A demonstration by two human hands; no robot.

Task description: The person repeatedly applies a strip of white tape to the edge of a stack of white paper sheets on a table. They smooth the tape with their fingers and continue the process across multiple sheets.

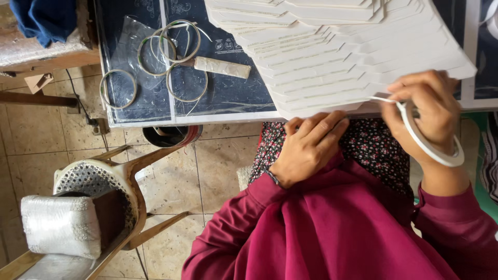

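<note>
The right hand holds a roll of narrow white tape, the ring looped over the fingers and hanging toward the wrist, with the free end pinched between thumb and fingertips and drawn out to the near edge of the fanned stack of cream card sheets. The tape looks light, thin and limp, likely sticky on 1 face, so it is best held by the rim of the roll and the very tip. The left hand lies curled, fingertips pressing the front edge of the stack just left of the pinch; it grasps nothing. The cards look stiff, smooth and slide-prone, overlapped like shingles. Far left of both hands, spent tape rings lie on the dark table.
</note>
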